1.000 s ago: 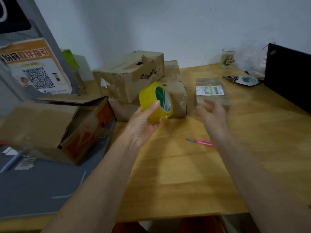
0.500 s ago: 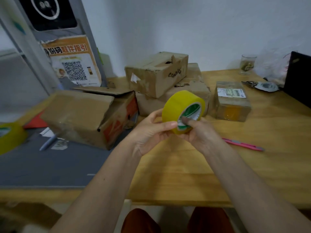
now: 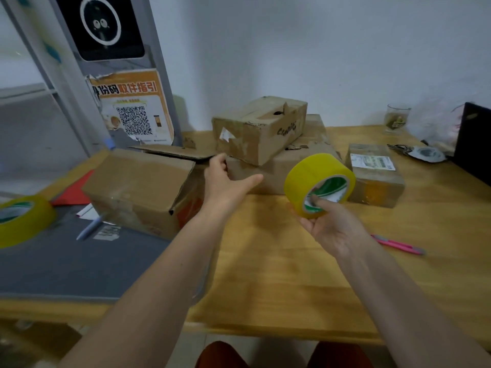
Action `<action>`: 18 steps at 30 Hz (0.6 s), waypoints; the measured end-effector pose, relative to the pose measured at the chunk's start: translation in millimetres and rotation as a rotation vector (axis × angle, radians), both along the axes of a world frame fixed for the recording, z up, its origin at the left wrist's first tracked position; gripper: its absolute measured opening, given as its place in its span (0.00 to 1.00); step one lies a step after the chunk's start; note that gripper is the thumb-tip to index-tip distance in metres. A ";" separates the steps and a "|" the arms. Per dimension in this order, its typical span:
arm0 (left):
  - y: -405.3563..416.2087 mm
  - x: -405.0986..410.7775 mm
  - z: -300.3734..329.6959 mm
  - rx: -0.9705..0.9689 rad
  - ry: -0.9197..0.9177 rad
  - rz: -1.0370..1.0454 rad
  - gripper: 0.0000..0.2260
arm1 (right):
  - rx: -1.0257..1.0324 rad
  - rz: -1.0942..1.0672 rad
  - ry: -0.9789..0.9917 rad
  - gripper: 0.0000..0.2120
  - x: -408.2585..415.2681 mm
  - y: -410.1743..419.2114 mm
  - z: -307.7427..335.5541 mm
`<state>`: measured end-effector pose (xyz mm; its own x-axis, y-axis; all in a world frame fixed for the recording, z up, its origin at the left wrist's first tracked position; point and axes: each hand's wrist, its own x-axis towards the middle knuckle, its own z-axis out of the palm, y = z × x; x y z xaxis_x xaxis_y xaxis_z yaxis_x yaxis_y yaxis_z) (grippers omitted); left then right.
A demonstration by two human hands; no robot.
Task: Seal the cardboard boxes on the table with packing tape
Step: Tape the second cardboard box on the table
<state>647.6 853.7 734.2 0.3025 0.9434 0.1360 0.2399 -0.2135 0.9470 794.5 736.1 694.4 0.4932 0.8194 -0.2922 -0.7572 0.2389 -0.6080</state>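
Cardboard boxes on the wooden desk (image 3: 265, 274), with our yellow tape roll (image 3: 318, 183) held up right of centre.

We grip the roll in our right hand (image 3: 332, 229), thumb hooked into its green-and-white core, fingers curled beneath. Our left hand (image 3: 225, 179) reaches forward at centre frame, thumb out, its fingers relaxed and holding nothing, close to the stacked boxes (image 3: 268, 144); contact we cannot tell. Left of it lies a large box (image 3: 140, 187) with one flap raised, contents hidden. A small labelled box (image 3: 374, 173) sits closed at right. A second tape roll (image 3: 21, 219) rests at the left edge on a grey mat (image 3: 66, 264). A pink cutter (image 3: 398, 245) lies flat at lower right.
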 end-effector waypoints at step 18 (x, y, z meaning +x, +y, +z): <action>116.3 63.7 34.8 0.251 0.358 -0.080 0.56 | 0.135 -0.088 0.119 0.18 43.0 64.9 22.6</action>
